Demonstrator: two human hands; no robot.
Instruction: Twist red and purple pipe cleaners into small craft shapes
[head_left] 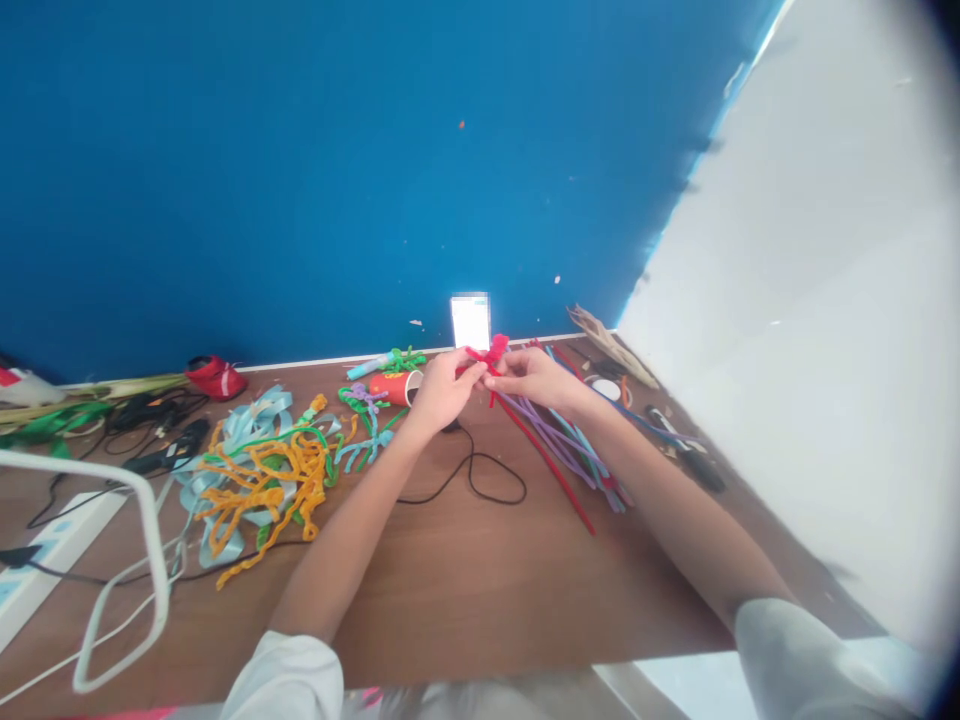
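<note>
In the head view, the only one I have, the left hand [444,390] and right hand [535,378] meet above the brown table [465,600], fingertips pinching a fuzzy red piece [496,348] between them. Purple stems [553,434] lie beneath the right forearm; a red cup [390,387] lies sideways beside the left hand. For neat shaping, I'd judge, hold the left pinch steady and make small, gentle right-hand turns, clear of those stems.
</note>
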